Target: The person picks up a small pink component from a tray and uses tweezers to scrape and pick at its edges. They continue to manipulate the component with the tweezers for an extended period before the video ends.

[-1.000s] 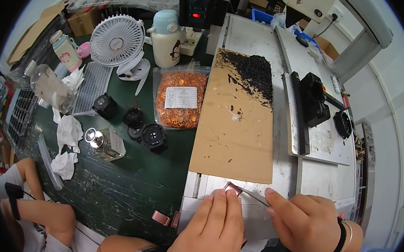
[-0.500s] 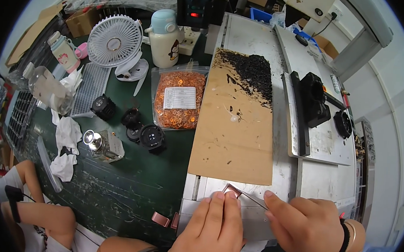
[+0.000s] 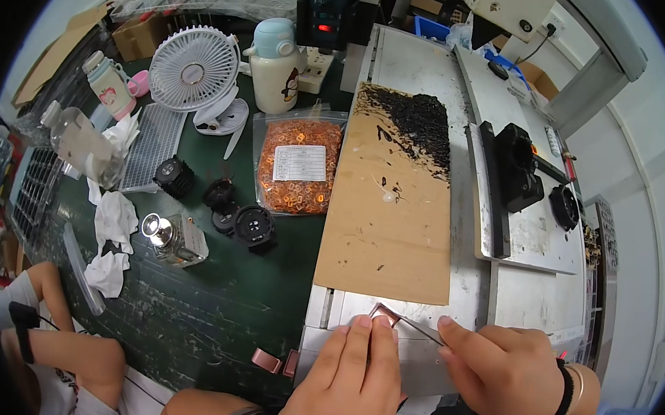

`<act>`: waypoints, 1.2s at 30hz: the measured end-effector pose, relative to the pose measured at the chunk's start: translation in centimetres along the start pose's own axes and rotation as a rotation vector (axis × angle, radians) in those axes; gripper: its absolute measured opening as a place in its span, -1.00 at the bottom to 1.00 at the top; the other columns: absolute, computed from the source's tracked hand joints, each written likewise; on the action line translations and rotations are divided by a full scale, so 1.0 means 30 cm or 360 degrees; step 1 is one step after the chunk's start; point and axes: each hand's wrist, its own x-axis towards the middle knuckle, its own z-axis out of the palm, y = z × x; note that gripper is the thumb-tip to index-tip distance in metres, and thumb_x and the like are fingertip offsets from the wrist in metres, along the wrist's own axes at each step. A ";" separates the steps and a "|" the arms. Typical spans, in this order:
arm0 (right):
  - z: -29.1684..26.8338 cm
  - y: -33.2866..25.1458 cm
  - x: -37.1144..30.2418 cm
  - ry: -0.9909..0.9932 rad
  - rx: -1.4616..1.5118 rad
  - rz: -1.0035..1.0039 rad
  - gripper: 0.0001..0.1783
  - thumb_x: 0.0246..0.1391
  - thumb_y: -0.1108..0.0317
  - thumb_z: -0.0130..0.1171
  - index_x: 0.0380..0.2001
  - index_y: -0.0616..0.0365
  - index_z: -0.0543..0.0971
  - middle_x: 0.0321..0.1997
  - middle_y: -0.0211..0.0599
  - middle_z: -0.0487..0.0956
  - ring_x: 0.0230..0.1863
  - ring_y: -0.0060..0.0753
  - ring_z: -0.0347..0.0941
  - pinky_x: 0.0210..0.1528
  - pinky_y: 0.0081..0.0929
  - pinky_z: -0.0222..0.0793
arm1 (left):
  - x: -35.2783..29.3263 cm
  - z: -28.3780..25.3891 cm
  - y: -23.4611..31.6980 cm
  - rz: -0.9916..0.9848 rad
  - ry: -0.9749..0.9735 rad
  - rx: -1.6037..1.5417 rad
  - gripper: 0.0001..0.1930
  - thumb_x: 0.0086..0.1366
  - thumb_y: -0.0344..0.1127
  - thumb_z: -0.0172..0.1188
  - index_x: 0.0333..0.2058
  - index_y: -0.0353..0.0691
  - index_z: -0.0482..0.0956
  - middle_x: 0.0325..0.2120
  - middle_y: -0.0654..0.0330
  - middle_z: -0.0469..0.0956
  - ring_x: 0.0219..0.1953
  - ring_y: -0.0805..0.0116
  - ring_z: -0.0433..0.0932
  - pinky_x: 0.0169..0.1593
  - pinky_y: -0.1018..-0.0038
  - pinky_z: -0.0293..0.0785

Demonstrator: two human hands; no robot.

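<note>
i can see, from afar, a scuffed dark green table and, at right, a pale wall with a socket.

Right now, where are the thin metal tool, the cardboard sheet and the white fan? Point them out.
Thin metal tool (image 3: 421, 330): head view, on its shaft.
Cardboard sheet (image 3: 386, 238): head view, on its bare surface.
White fan (image 3: 192, 74): head view, on its grille's hub.

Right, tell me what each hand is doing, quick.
Left hand: open, fingers extended, tips on a small pinkish metal piece.
Right hand: closed, holding a thin metal tool.
</note>
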 end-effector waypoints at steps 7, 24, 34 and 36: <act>0.016 0.018 -0.015 0.0026 0.0106 -0.0034 -0.66 -0.09 0.47 0.27 -0.16 0.28 0.55 -0.71 -0.34 0.41 -0.72 -0.30 0.39 -0.68 -0.43 0.29 | -0.007 -0.001 0.001 0.0079 0.0198 0.0090 -0.34 -0.07 -0.16 0.25 -0.06 -0.61 0.44 0.01 -0.19 0.37 0.06 -0.05 0.35 0.15 0.22 0.29; 0.031 0.008 -0.010 0.0024 0.0027 -0.0026 -0.63 -0.07 0.44 0.27 -0.13 0.24 0.53 -0.68 -0.34 0.42 -0.69 -0.28 0.41 -0.67 -0.40 0.30 | -0.007 0.008 0.003 0.0083 0.0228 0.0008 -0.36 -0.05 -0.19 0.26 -0.08 -0.65 0.43 -0.01 -0.23 0.36 0.04 -0.08 0.35 0.15 0.20 0.30; 0.027 0.011 -0.024 0.0007 0.0016 -0.0013 -0.62 -0.09 0.42 0.29 -0.13 0.23 0.53 -0.68 -0.35 0.43 -0.69 -0.29 0.41 -0.66 -0.40 0.31 | 0.005 -0.011 0.008 0.0081 0.0239 0.0032 -0.36 -0.05 -0.19 0.25 -0.08 -0.65 0.43 -0.02 -0.24 0.37 0.03 -0.09 0.36 0.16 0.19 0.30; 0.029 0.008 -0.016 -0.0020 0.0010 0.0003 -0.62 -0.09 0.43 0.29 -0.13 0.23 0.53 -0.68 -0.35 0.43 -0.69 -0.28 0.41 -0.66 -0.40 0.31 | 0.003 -0.023 -0.002 0.0003 0.0000 -0.0170 -0.36 -0.05 -0.19 0.24 -0.08 -0.65 0.43 -0.03 -0.25 0.37 0.03 -0.09 0.36 0.16 0.19 0.30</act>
